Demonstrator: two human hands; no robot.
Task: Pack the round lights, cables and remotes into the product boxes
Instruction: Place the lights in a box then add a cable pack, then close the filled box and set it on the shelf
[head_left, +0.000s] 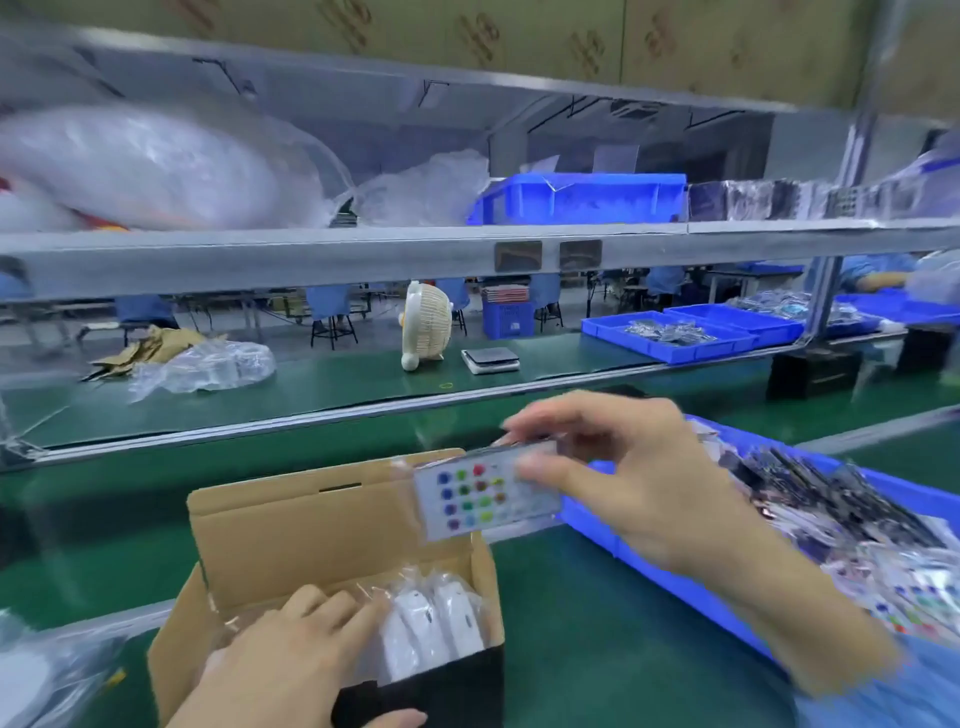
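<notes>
An open product box (291, 525) with a brown inside and a black front stands on the green belt at the lower middle. White round lights in clear bags (431, 623) stand on edge inside it. My left hand (291, 654) lies over the box's left part, fingers straight and pressing on the bagged contents. My right hand (623, 478) pinches a white remote (478, 496) with coloured buttons, wrapped in a clear bag, just above the box's back right corner.
A blue bin (649, 566) at the right holds several bagged remotes and cables. More blue trays (675, 332), a small white fan (423, 325) and a scale (491, 359) sit across the far belt. Plastic bags lie at the left. A metal shelf rail runs overhead.
</notes>
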